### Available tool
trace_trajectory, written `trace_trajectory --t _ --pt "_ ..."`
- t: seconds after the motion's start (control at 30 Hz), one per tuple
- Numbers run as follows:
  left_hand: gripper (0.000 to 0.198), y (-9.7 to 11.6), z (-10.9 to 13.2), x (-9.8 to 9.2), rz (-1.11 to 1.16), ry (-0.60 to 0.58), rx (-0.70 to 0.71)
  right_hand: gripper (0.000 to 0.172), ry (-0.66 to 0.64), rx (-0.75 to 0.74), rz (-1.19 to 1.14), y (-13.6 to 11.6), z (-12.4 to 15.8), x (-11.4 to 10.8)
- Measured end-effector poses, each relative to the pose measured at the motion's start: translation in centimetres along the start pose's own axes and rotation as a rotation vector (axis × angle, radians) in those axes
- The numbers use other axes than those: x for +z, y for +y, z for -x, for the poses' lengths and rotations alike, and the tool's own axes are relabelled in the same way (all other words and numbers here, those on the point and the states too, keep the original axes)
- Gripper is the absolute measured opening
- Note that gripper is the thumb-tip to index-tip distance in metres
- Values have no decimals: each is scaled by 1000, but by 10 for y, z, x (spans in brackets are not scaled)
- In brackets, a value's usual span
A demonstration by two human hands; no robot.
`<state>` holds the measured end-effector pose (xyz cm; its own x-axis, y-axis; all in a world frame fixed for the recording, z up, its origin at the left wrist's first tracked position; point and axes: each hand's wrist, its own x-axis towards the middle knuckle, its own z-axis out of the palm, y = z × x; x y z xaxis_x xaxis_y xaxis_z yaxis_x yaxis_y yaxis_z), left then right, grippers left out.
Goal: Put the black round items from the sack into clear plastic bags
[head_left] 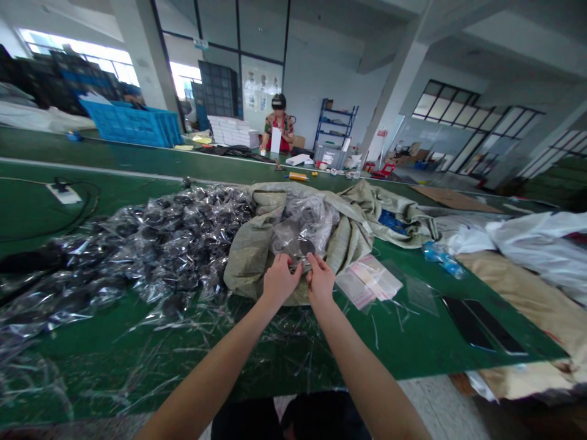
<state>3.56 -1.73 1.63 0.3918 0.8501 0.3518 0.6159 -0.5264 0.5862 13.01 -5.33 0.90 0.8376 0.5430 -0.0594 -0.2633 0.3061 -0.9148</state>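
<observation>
In front of an olive woven sack [247, 256], my left hand [280, 280] is closed, thumb and fingertips pinching a small transparent plastic bag [288, 235]. Beside it my right hand [321, 278] is closed too, its fingertips at the lower edge of a dark round disc [306, 246]. The disc seems to lie in or against the bag; which one I cannot tell. Crumpled see-through plastic [316, 214] fills the sack's mouth. Left of the sack spreads a big heap of dark pieces wrapped in shiny film [183, 232].
Flat transparent bags [371, 281] lie right of my hands, then two dark phone-like slabs [468, 324]. Plastic strips litter the green table [394, 351]. Across the table a person [279, 125] holds a white box. A blue crate [132, 125] stands far left.
</observation>
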Motion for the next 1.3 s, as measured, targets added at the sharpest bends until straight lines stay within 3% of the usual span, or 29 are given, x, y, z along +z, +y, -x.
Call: trace_trajectory --t 0.13,0.3,0.53,0.8,0.87,0.93,1.0,1.13,1.3 --pt "24 -6 -7 12 292 -19 -43 40 -26 31 -29 -2 2 1" --pt "18 -9 -13 22 530 -155 6 41 -24 11 -26 1 -1 1" --pt "24 -7 -10 24 642 -257 22 58 -50 -140 224 16 -10 -10" --pt "23 -7 -10 22 798 -319 59 42 -79 -398 559 4 -19 -20" --pt "22 -12 -13 15 887 -427 16 41 -98 -426 575 -4 -20 -21" --pt "29 -21 -19 2 951 -592 -94 44 -119 -404 539 -11 -19 -22" --pt "38 -30 -26 -12 1039 -680 -216 46 -135 -368 497 -17 -18 -24" --pt "45 -32 -37 -22 1342 -559 -314 42 -182 -359 464 -19 -15 -26" --pt "40 -10 -31 2 1548 -469 -441 36 -344 -397 536 -21 -15 -23"
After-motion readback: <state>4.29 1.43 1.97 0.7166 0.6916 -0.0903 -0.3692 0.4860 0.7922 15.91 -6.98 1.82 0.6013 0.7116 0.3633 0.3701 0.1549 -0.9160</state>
